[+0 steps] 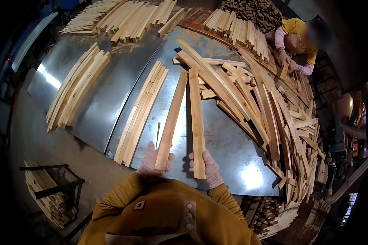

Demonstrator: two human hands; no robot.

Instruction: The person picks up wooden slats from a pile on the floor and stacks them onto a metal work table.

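In my gloved left hand (149,161) is the near end of one wooden strip (172,118), which slants away over the metal table (229,134). A second wooden strip (196,122) is gripped at its near end by my gloved right hand (210,168). The two strips' far ends come close together and their near ends stand apart. Just left of my left hand lies a small row of wooden strips (141,114), side by side. A thin sliver of wood (158,134) rests between that row and the left strip. Part of each hand's fingers is hidden behind the wood.
A jumbled heap of strips (270,118) covers the table's right side. Another row (78,87) lies at the left, with stacked strips (135,20) along the far edge. A co-worker (294,45) handles wood at the far right. A black rack (53,188) with strips stands lower left.
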